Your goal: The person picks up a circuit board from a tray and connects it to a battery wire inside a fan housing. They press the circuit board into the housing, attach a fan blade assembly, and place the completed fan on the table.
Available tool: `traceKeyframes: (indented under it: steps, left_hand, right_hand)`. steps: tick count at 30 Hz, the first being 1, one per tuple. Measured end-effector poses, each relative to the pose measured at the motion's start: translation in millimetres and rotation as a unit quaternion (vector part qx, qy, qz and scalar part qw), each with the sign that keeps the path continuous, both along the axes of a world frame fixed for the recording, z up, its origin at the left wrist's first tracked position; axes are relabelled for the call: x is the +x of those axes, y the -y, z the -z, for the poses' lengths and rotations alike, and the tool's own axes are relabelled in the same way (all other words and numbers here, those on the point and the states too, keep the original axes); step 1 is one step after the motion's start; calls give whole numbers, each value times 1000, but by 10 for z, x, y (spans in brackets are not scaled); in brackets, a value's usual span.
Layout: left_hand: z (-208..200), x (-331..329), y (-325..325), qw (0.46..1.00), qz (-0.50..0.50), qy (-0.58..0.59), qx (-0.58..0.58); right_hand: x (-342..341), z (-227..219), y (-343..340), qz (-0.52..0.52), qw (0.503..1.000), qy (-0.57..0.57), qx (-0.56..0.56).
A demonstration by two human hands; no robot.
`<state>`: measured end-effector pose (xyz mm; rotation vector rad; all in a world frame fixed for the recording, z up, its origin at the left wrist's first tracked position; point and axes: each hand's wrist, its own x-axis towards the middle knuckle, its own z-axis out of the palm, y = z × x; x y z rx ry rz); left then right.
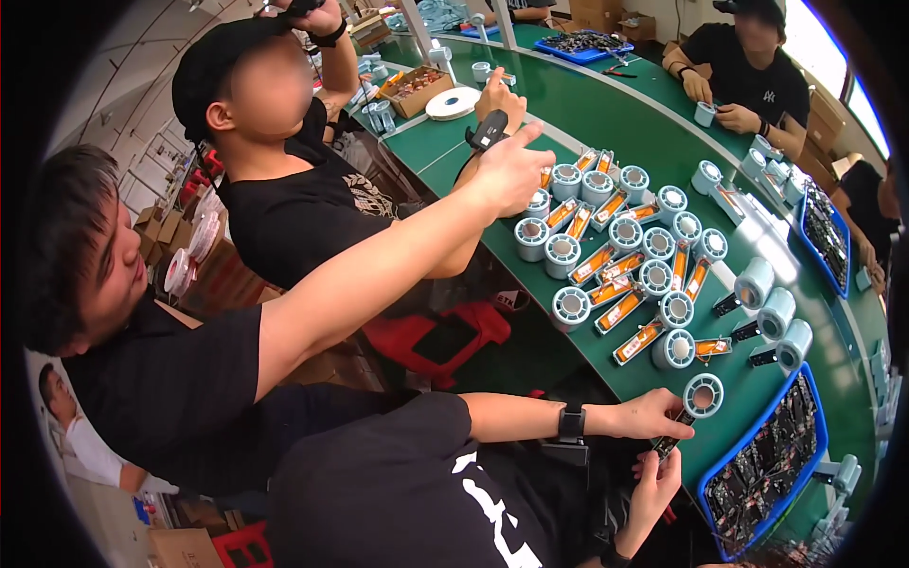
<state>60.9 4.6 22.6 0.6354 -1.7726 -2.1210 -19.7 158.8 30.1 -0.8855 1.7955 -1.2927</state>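
A round, light-blue fan-like housing (704,396) with a spoked rim and a dark circuit board (666,445) at its handle is held at the table's near edge. My left hand (649,415), with a black watch on its wrist, has its fingers closed on the handle just below the round head. My right hand (656,481) pinches the lower end of the board. Beside and beyond my hands stand several similar light-blue housings (675,348), many with orange parts (639,343) in their open handles.
A blue tray (704,488) of dark circuit boards lies right of my hands on the green table (625,374). Housings (793,344) lie tipped behind it. At left, a co-worker's arm (379,275) reaches over the table. Another person (748,85) works across it.
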Motion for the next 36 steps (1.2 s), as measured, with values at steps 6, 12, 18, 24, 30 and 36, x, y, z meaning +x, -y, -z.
traceKeyframes:
  steps: [6, 12, 18, 24, 30, 36]
  left_hand:
    - [-94, 14, -33, 999, 5, -41, -26]
    - [-53, 8, -3, 996, 62, -70, -4]
    - [79, -99, 89, 995, 70, -67, -33]
    - [67, -182, 220, 990, 91, -48, -92]
    - [257, -257, 337, 990, 52, -88, -96]
    - [319, -294, 327, 955, 67, -140, -254]
  right_hand:
    - [72, 70, 43, 35, 999, 10, -32]
    - [98, -21, 72, 55, 997, 12, -43]
    - [-34, 81, 104, 29, 999, 15, -39]
    - [-72, 105, 156, 62, 992, 102, -51]
    - [-253, -30, 124, 78, 983, 155, -64]
    - [-655, -405, 38, 164, 976, 91, -108]
